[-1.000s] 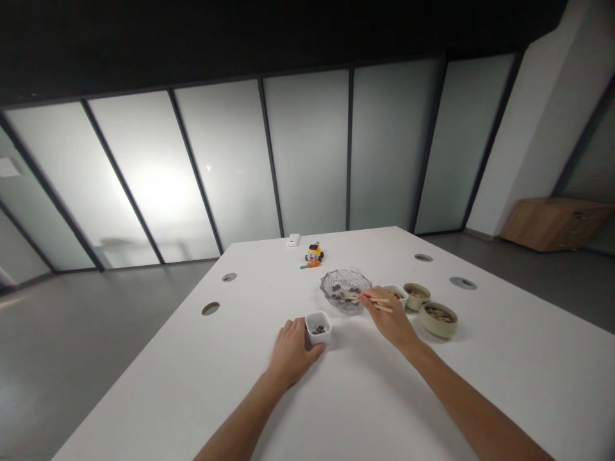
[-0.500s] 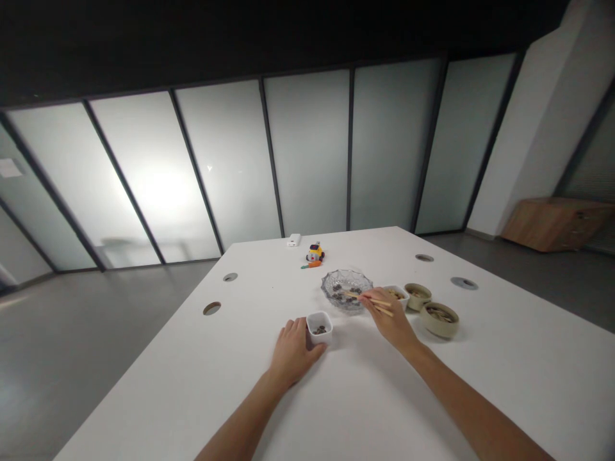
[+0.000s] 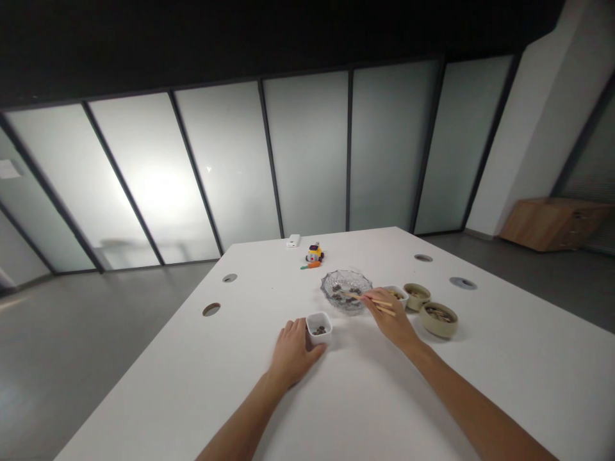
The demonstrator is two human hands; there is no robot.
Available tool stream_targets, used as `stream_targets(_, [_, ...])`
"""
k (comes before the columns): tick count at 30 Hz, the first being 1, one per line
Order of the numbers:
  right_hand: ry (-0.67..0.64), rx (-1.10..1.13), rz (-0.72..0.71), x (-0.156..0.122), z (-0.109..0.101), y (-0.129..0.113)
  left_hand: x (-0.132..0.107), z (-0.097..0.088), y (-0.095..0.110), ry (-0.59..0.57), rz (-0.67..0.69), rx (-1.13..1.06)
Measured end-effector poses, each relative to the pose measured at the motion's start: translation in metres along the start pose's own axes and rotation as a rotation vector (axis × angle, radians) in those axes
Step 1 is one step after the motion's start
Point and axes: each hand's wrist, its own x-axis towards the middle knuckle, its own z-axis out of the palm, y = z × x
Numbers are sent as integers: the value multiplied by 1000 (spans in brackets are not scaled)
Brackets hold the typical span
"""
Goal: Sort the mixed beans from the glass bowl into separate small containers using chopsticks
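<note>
Leftmost, two round holes (image 3: 211, 309) pierced the white table (image 3: 225, 384), the farther one partly covered by a grey insert. Next, the left hand (image 3: 291, 353) lay curled around the left side of a small white cup (image 3: 317, 320), grasping it with the thumb along its near side. Beyond stood a white device (image 3: 293, 241), a yellow-and-grey toy vehicle (image 3: 314, 254) and, just before it, an orange carrot-shaped object (image 3: 312, 264). The cup sat upright on the table and held a few dark pieces (image 3: 319, 331). To its right and farther off, a clear glass bowl (image 3: 328, 291) contained more dark pieces (too small to identify). The right hand (image 3: 389, 321) gripped a pair of chopsticks (image 3: 383, 302), tips inside the glass bowl; whether they pinched a piece could not be told. Behind that hand, a white bowl (image 3: 404, 301) was partly hidden, with two filled beige bowls (image 3: 441, 331) beside it.
</note>
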Motion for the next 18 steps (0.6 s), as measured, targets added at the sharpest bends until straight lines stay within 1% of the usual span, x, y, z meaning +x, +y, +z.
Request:
stream_targets(4, [-10,29,11,-2,1,-1,0,-1,1,-6,0,4])
stream_targets(10, [-33,78,22,-5,2,3,0,0,0,-4,0,-2])
stream_targets(18, [8,44,33,-4,0,3,-1,-1,1,-22,-15,4])
